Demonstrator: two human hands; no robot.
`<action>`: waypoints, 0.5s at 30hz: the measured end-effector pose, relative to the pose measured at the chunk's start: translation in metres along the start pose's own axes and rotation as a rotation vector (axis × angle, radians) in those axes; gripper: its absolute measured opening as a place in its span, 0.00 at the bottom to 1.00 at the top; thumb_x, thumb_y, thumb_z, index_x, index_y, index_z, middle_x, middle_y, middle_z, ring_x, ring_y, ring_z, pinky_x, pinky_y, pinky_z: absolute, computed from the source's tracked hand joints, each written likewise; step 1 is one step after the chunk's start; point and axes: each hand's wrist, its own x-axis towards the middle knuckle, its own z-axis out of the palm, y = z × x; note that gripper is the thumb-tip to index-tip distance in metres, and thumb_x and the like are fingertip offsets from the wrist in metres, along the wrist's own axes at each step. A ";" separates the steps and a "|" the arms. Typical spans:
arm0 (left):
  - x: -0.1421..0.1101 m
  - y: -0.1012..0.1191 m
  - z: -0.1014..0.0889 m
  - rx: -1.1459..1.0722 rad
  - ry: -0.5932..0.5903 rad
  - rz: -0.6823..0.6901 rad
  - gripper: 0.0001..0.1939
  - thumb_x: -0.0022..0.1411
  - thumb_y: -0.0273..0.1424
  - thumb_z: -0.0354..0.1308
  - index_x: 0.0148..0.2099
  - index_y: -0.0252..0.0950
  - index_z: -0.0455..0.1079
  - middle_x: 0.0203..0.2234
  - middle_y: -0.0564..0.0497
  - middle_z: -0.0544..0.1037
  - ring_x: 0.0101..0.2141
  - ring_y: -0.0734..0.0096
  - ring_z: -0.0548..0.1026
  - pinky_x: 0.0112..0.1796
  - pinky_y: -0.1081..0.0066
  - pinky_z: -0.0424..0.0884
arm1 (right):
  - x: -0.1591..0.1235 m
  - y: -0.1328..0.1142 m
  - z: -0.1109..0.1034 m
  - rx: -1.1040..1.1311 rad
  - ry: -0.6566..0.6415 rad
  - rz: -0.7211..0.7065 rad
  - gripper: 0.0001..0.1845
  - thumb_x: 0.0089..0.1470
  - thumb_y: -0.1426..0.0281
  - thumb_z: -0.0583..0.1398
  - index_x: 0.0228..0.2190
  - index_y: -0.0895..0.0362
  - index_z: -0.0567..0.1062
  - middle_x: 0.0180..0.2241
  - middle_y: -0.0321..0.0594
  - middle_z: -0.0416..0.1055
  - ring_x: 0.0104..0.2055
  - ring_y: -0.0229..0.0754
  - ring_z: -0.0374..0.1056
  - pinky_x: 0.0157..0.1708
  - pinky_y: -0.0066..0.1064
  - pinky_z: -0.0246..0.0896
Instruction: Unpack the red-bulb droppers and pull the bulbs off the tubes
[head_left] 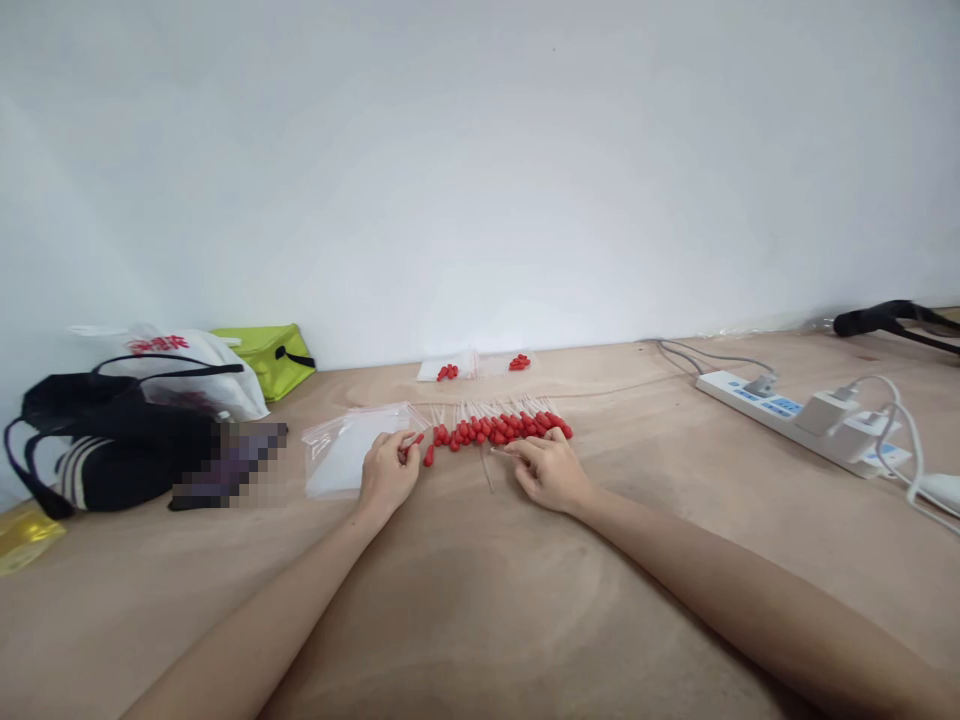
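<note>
A row of red drop-shaped heads on thin pale stems (pixel 491 429) lies across the middle of the table, stems mostly pointing away from me. At the row's left end, my left hand (pixel 388 472) is closed, with a red-headed stem (pixel 412 441) between thumb and fingers. One red piece (pixel 428 457) lies just right of it. My right hand (pixel 553 472) is at the near right side of the row, fingers pinched together on a thin pale stem (pixel 501 453). Another loose stem (pixel 487 472) points towards me. Clear zip bags (pixel 337 450) lie beside and partly behind my left hand.
Two clear bags with red pieces (pixel 448 372) (pixel 519 362) lie near the wall. On the left are a black bag (pixel 112 440), a white plastic bag (pixel 240 385), and a lime-green bag (pixel 274 360). A power strip (pixel 784 412) with chargers and cables stretches along the right.
</note>
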 end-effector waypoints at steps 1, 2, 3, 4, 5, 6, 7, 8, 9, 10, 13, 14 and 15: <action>0.001 -0.001 0.001 0.003 -0.020 -0.001 0.13 0.50 0.31 0.50 0.38 0.33 0.70 0.25 0.50 0.70 0.24 0.70 0.70 0.32 0.70 0.68 | 0.001 -0.003 0.002 -0.009 -0.010 0.012 0.11 0.46 0.76 0.51 0.33 0.56 0.70 0.27 0.36 0.72 0.28 0.35 0.63 0.33 0.31 0.40; 0.001 -0.002 0.001 0.001 -0.035 0.002 0.13 0.50 0.31 0.50 0.38 0.33 0.70 0.24 0.51 0.70 0.24 0.70 0.70 0.32 0.70 0.68 | 0.003 -0.005 0.003 -0.021 -0.018 0.023 0.10 0.46 0.76 0.51 0.31 0.57 0.69 0.26 0.35 0.72 0.27 0.35 0.62 0.33 0.31 0.40; 0.002 -0.003 0.002 -0.004 -0.047 0.006 0.13 0.50 0.32 0.51 0.37 0.34 0.69 0.23 0.51 0.71 0.23 0.71 0.70 0.31 0.70 0.68 | 0.005 -0.007 0.005 -0.036 -0.024 0.032 0.09 0.46 0.76 0.51 0.30 0.57 0.69 0.25 0.35 0.71 0.26 0.35 0.62 0.33 0.31 0.40; 0.002 -0.003 0.002 -0.009 -0.060 0.009 0.12 0.51 0.33 0.51 0.37 0.34 0.69 0.23 0.52 0.71 0.23 0.71 0.70 0.30 0.70 0.68 | 0.007 -0.009 0.007 -0.052 -0.028 0.040 0.08 0.45 0.77 0.51 0.29 0.58 0.68 0.24 0.35 0.71 0.26 0.35 0.61 0.32 0.31 0.40; 0.002 -0.003 0.002 -0.015 -0.072 0.012 0.12 0.51 0.35 0.50 0.36 0.34 0.69 0.22 0.52 0.72 0.22 0.71 0.70 0.29 0.71 0.68 | 0.008 -0.011 0.009 -0.068 -0.032 0.046 0.07 0.45 0.77 0.51 0.28 0.58 0.68 0.24 0.36 0.71 0.25 0.35 0.61 0.32 0.31 0.39; 0.002 -0.003 0.002 -0.022 -0.082 0.016 0.13 0.52 0.36 0.50 0.36 0.34 0.69 0.22 0.52 0.72 0.22 0.71 0.70 0.28 0.71 0.67 | 0.010 -0.013 0.011 -0.081 -0.036 0.049 0.07 0.45 0.77 0.51 0.27 0.58 0.68 0.25 0.36 0.71 0.25 0.35 0.61 0.32 0.31 0.39; 0.002 -0.002 0.002 -0.029 -0.089 0.022 0.13 0.54 0.37 0.49 0.35 0.34 0.69 0.22 0.52 0.72 0.22 0.71 0.70 0.28 0.72 0.67 | 0.012 -0.015 0.012 -0.089 -0.039 0.051 0.07 0.46 0.77 0.51 0.27 0.58 0.68 0.25 0.36 0.71 0.26 0.35 0.61 0.32 0.31 0.39; 0.001 -0.002 0.002 -0.033 -0.093 0.031 0.14 0.54 0.38 0.48 0.35 0.34 0.69 0.22 0.52 0.73 0.23 0.71 0.70 0.28 0.72 0.67 | 0.013 -0.016 0.014 -0.090 -0.040 0.051 0.06 0.46 0.76 0.51 0.27 0.58 0.68 0.26 0.37 0.71 0.26 0.35 0.61 0.32 0.31 0.39; 0.001 -0.001 0.001 -0.034 -0.094 0.042 0.14 0.55 0.38 0.48 0.35 0.34 0.69 0.23 0.51 0.73 0.24 0.71 0.70 0.28 0.71 0.67 | 0.014 -0.018 0.014 -0.086 -0.041 0.049 0.06 0.48 0.75 0.51 0.28 0.58 0.68 0.26 0.37 0.71 0.27 0.35 0.61 0.33 0.31 0.39; 0.001 -0.001 0.001 -0.035 -0.092 0.053 0.14 0.55 0.38 0.48 0.35 0.34 0.69 0.24 0.51 0.73 0.25 0.70 0.70 0.29 0.71 0.67 | 0.015 -0.019 0.015 -0.079 -0.043 0.044 0.06 0.49 0.73 0.52 0.28 0.57 0.69 0.26 0.36 0.70 0.27 0.35 0.61 0.33 0.31 0.39; 0.001 0.002 0.000 -0.006 -0.057 0.125 0.13 0.54 0.38 0.51 0.35 0.35 0.70 0.28 0.49 0.73 0.31 0.65 0.70 0.35 0.67 0.66 | 0.016 -0.023 0.013 -0.055 -0.065 0.033 0.10 0.51 0.64 0.53 0.30 0.57 0.70 0.24 0.35 0.69 0.27 0.35 0.61 0.34 0.32 0.39; 0.001 0.003 0.000 0.014 -0.040 0.156 0.13 0.53 0.38 0.51 0.34 0.36 0.70 0.28 0.48 0.72 0.32 0.64 0.69 0.36 0.66 0.65 | 0.016 -0.025 0.012 -0.051 -0.076 0.029 0.13 0.50 0.60 0.54 0.30 0.57 0.71 0.24 0.35 0.69 0.27 0.35 0.61 0.35 0.32 0.39; 0.001 0.004 0.001 0.036 -0.024 0.184 0.12 0.54 0.38 0.51 0.34 0.36 0.70 0.28 0.48 0.72 0.33 0.63 0.69 0.37 0.65 0.65 | 0.015 -0.026 0.011 -0.049 -0.086 0.025 0.16 0.48 0.57 0.55 0.31 0.57 0.71 0.24 0.35 0.69 0.28 0.35 0.61 0.35 0.33 0.39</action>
